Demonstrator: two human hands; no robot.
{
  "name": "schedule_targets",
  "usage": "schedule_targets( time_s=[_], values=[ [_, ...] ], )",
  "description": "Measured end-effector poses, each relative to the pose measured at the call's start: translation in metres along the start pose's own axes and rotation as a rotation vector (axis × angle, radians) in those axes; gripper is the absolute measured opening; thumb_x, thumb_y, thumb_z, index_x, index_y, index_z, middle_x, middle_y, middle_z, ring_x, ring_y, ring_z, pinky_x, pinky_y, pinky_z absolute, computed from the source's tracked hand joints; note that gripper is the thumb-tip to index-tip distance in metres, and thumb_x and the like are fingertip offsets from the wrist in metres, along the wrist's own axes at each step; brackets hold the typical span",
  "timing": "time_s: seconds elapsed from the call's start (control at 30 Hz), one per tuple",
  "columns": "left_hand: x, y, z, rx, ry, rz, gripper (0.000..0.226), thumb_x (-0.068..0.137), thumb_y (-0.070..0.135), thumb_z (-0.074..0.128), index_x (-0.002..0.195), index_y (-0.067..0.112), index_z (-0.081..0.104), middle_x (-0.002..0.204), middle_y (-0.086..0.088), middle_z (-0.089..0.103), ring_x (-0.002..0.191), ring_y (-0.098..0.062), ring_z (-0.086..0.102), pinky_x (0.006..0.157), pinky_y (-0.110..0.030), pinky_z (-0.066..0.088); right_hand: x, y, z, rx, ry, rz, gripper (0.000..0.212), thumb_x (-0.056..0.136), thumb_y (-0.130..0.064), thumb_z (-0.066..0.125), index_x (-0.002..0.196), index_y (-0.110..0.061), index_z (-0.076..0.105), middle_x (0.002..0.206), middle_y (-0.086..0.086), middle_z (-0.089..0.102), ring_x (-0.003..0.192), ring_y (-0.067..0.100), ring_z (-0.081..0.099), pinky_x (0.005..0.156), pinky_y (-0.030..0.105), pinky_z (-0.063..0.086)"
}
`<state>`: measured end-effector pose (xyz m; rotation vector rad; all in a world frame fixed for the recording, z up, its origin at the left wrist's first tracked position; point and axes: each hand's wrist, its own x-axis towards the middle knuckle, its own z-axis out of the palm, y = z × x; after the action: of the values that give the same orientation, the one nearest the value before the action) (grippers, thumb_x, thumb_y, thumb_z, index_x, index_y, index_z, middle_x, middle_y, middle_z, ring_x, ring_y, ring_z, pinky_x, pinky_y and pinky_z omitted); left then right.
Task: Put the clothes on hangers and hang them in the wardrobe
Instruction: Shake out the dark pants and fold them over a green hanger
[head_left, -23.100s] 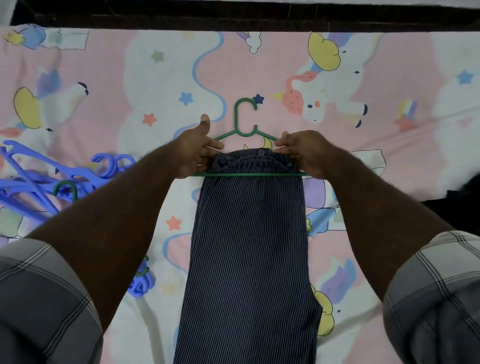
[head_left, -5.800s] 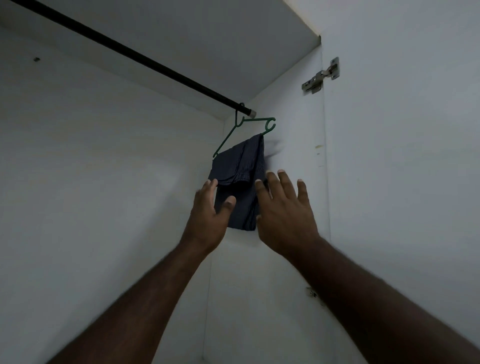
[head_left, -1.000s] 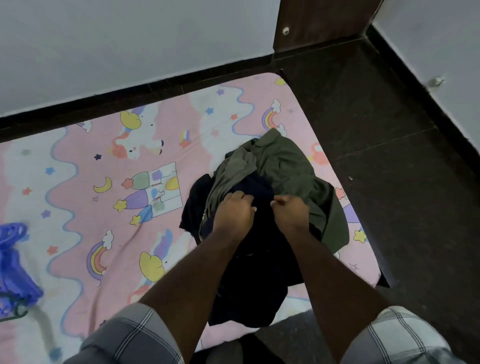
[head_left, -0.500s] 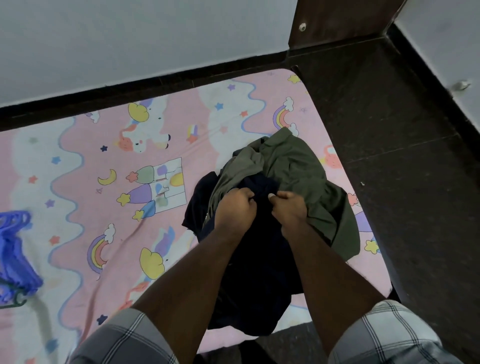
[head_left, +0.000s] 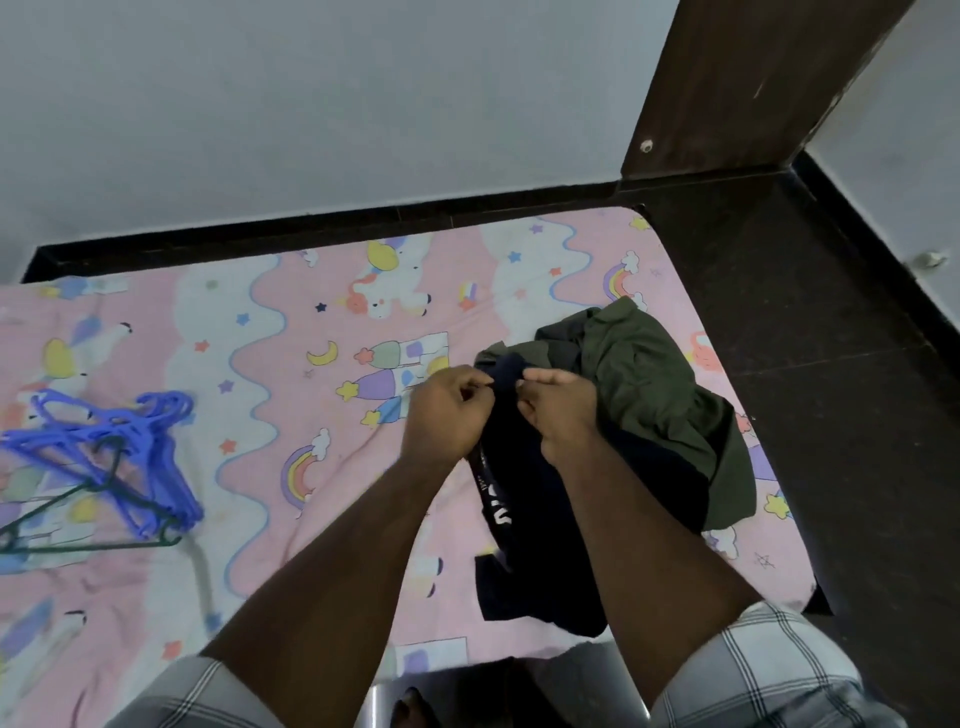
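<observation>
At the very bottom are two checked sleeves (head_left: 753, 670), one on each side, and two bare arms reach forward from them over a bed (head_left: 291, 374). The bed has a pink sheet with rainbows, stars, moons and unicorns on it.

The left hand (head_left: 449, 415) has its fingers curled tight and pinches the top edge of a dark blue garment (head_left: 524, 499). The right hand (head_left: 558, 410) is just beside it and pinches the same top edge with curled fingers too. The two hands are close together, with only a small bit of dark cloth showing between them. The dark blue garment hangs down from the hands toward the near edge of the bed. It has a black strip with white letters on it, but the letters are too small to read.

Just behind the right hand lies a crumpled green garment (head_left: 649, 395), on the right part of the bed. The dark blue garment touches it and partly lies on it.

Far over on the left side of the bed, well apart from the clothes, is a heap of blue hangers (head_left: 119, 441). A dark green hanger (head_left: 78, 519) lies with them, partly under the blue ones.

Past the bed is a dark floor (head_left: 810, 322), then a pale wall (head_left: 311, 114). A brown wooden panel (head_left: 727, 83) stands at the far right corner
</observation>
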<state>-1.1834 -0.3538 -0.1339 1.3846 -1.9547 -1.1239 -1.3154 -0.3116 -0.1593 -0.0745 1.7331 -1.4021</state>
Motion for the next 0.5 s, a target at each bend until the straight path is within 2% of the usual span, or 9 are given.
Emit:
schedule_targets(
  time_s=[0.1,0.17,0.23,0.3,0.4,0.5],
  values=[
    [-0.022,-0.019,-0.070,-0.006,0.243,-0.083,0.013,0.082,0.010,0.064,0.075,0.020,0.068,0.070,0.013,0.064,0.071,-0.008,0.059,0.068,-0.023,0.042,-0.049,-0.008,0.050,-0.062,-0.162,-0.137,0.012,0.087,0.004,0.070,0.091,-0.008,0.071,0.076,0.009,0.072,0.068,0.015,0.068,0.068,0.024,0.058],
    [-0.041,-0.050,-0.115,0.061,0.342,-0.187,0.006,0.086,0.013,0.064,0.085,0.014,0.070,0.080,0.005,0.066,0.085,-0.020,0.063,0.073,-0.025,0.040,-0.076,0.000,0.078,-0.216,-0.208,-0.238,0.011,0.086,-0.001,0.071,0.089,-0.012,0.071,0.081,0.008,0.073,0.072,0.018,0.068,0.073,0.028,0.059],
    [-0.062,-0.085,-0.152,0.134,0.333,-0.286,0.026,0.090,0.023,0.065,0.112,0.010,0.069,0.109,-0.007,0.068,0.107,-0.029,0.062,0.088,-0.033,0.046,-0.094,0.013,0.097,-0.454,-0.199,-0.337,0.010,0.086,-0.009,0.073,0.095,-0.013,0.074,0.093,0.005,0.075,0.084,0.020,0.068,0.083,0.032,0.057],
    [-0.081,-0.111,-0.178,0.220,0.298,-0.361,0.051,0.090,0.034,0.067,0.136,0.013,0.057,0.134,-0.011,0.059,0.127,-0.031,0.053,0.104,-0.044,0.043,-0.110,0.026,0.106,-0.646,-0.180,-0.384,0.012,0.087,-0.012,0.070,0.098,-0.009,0.073,0.102,0.003,0.074,0.093,0.020,0.066,0.085,0.027,0.052],
    [-0.097,-0.133,-0.196,0.281,0.242,-0.359,0.059,0.093,0.035,0.064,0.145,0.014,0.047,0.145,-0.010,0.052,0.135,-0.030,0.046,0.108,-0.046,0.038,-0.128,0.044,0.114,-0.792,-0.167,-0.371,0.015,0.087,-0.010,0.065,0.098,-0.001,0.070,0.098,0.007,0.073,0.093,0.026,0.067,0.077,0.027,0.051],
    [-0.101,-0.146,-0.200,0.306,0.165,-0.366,0.057,0.096,0.034,0.060,0.147,0.014,0.045,0.149,-0.008,0.049,0.137,-0.028,0.044,0.109,-0.044,0.037,-0.134,0.058,0.117,-0.898,-0.121,-0.365,0.021,0.086,-0.009,0.064,0.103,0.004,0.069,0.101,0.016,0.073,0.094,0.033,0.068,0.076,0.036,0.058]
  ],
)
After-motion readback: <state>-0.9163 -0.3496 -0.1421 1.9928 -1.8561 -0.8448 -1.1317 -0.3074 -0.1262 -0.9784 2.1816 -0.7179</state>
